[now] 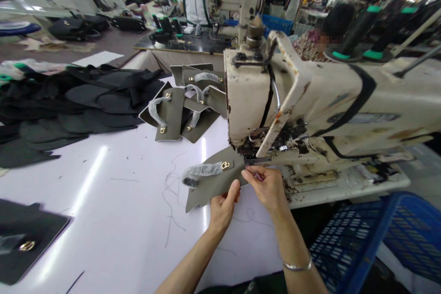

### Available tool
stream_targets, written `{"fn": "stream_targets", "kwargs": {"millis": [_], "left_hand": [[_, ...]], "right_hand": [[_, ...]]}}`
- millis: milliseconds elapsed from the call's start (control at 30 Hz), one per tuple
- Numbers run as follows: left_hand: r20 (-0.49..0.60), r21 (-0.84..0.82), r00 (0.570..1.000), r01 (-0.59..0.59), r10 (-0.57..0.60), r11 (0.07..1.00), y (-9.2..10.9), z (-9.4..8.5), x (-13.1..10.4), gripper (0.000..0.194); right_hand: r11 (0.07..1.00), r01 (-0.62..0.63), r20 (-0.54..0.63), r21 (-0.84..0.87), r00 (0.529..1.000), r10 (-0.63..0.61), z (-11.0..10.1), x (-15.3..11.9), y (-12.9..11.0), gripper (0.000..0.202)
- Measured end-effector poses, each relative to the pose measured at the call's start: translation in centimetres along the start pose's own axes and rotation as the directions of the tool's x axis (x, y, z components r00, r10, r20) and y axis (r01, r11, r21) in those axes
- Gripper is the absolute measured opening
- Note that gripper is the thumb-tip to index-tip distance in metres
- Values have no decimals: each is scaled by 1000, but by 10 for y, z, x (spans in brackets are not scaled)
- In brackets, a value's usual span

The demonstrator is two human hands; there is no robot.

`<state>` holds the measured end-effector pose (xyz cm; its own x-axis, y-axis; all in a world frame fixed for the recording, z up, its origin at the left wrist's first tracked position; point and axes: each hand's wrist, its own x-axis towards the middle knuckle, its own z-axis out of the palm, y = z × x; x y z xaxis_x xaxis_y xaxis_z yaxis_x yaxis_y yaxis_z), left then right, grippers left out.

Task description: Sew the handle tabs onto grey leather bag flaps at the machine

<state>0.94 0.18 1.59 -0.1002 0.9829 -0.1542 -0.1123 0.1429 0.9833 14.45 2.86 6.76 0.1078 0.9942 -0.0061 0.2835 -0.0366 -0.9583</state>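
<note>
my left hand has its fingers closed on the lower edge of the grey-green panel, thumb on top. my right hand pinches a thin, dark pinkish tool by the panel's right end. that panel lies on the white tabletop, its upper right corner at the needle area of the sewing machine, its plastic-wrapped handle facing up. behind it i see a pile of similar panels, and at far left, black pieces.
</note>
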Motion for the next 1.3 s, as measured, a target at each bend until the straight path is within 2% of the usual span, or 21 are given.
{"fn": "stream_targets", "kwargs": {"millis": [100,167,233,400,567,667,733,800,867,900,933,967,1000,1033,1067,1100,1167,1233,1300], "left_hand": [[197,-147,980,68,-38,987,-8,-7,4,48],[244,-207,965,148,-95,967,-15,-9,5,45],[218,-220,968,173,-125,960,-20,-9,6,42],[133,-200,985,131,-106,971,-22,-5,4,41],[105,-151,990,106,-90,983,-15,-2,1,45],[74,-128,993,99,-90,987,-14,2,2,49],[60,-119,993,105,-98,987,-11,3,1,50],[121,-57,982,150,-143,987,-3,0,-4,54],[310,62,928,199,-208,978,11,-10,-13,59],[404,127,890,174,-211,977,18,-17,-19,60],[445,188,879,98,-174,977,25,-27,-25,59],[404,254,912,-40,-68,966,31,-37,-29,54],[316,339,945,-199,88,920,36,-47,-31,47],[230,433,944,-318,238,843,40,-57,-30,39],[182,528,920,-390,347,754,41,-65,-25,31],[179,609,901,-417,396,675,42,-72,-18,26],[252,706,901,-421,353,570,41,-76,5,33],[342,716,897,-441,278,541,44,-72,31,46],[436,682,855,-517,281,517,54,-62,54,53]], "right_hand": [[979,-92,8,183,996,93,3,4,5,21],[950,-139,24,280,990,138,5,6,8,17],[930,-164,43,328,986,158,4,6,9,16],[910,-214,31,355,976,218,1,-1,3,18],[896,-283,12,341,955,297,1,-18,-1,36],[930,-231,-10,286,970,244,7,-28,0,36],[969,-169,-82,178,979,185,14,-31,1,31],[987,-131,-157,96,977,145,20,-31,3,30],[982,-129,-178,136,972,153,24,-30,6,32],[971,-141,-166,193,971,173,25,-29,7,32],[954,-158,-150,255,968,200,26,-28,9,32],[933,-177,-134,312,964,228,26,-27,10,32],[913,-194,-119,359,961,251,26,-26,10,32],[894,-208,-105,398,957,269,26,-26,11,32],[875,-219,-91,431,954,284,26,-25,10,32],[857,-230,-77,461,952,297,26,-25,10,33],[826,-249,-44,507,949,313,26,-24,10,37],[799,-260,-19,542,947,321,27,-24,10,42],[787,-260,-10,560,947,320,28,-24,11,43]]}}
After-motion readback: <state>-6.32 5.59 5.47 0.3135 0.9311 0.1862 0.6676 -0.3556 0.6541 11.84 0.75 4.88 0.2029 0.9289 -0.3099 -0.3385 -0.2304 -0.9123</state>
